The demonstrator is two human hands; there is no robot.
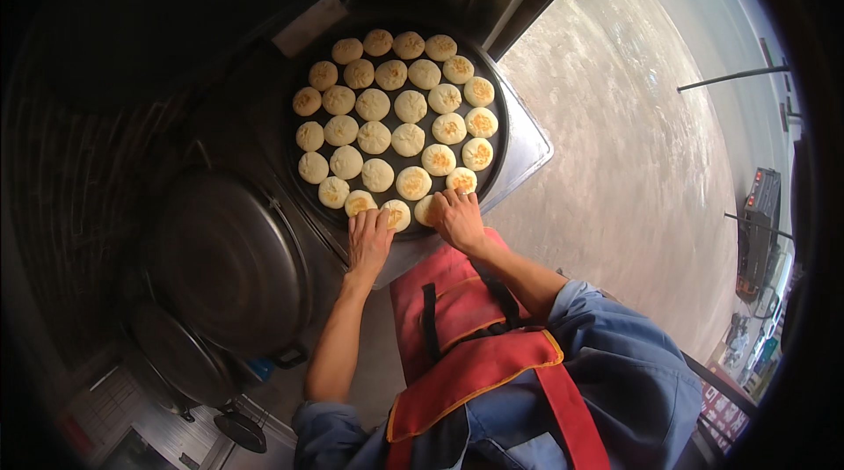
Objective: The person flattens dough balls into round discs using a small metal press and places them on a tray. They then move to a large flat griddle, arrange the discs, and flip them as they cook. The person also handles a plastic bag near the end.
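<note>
A round black griddle pan (pixel 395 163) holds many pale round stuffed buns (pixel 409 106), pleated on top. Those along the right and near sides show golden-brown patches, as do some at the far edge. My left hand (pixel 370 239) is at the pan's near edge, its fingertips touching a browned bun (pixel 360 203) and close beside another browned bun (pixel 397 215). To the right, my right hand (pixel 457 216) has its fingers bent over a bun (pixel 425 211) at the near rim, with fingertips also against the browned bun (pixel 461 180) above it. Whether either hand grips a bun is hidden by the fingers.
The pan rests on a metal-topped stove (pixel 524 143). Left of it stands a large dark round pan or lid (pixel 224 262), with another round pan (pixel 178 351) and a small skillet (pixel 240 432) lower down. A concrete floor (pixel 613 160) spreads to the right.
</note>
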